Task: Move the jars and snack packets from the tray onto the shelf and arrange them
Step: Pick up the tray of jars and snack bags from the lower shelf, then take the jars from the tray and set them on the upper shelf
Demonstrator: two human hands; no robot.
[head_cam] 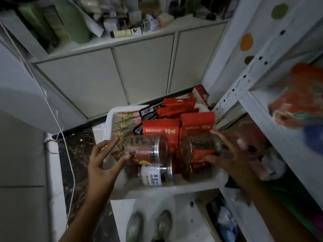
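head | L hand (102,162) touches left jar (148,147) | R hand (232,159) grips right jar (199,145)

**Desk:** What is lost around the white tray (174,188)?

**Caption:** Your right hand (227,154) blurs at the tray's right rim; whether it grips the jar (201,145) there cannot be told. A lower jar (192,173) lies half hidden beneath that one. Right of the tray, an orange packet (298,100) is smeared and cut by the frame's edge. Below the tray, your shoes (148,226) are soft, and both forearms (83,215) are cropped at the bottom.
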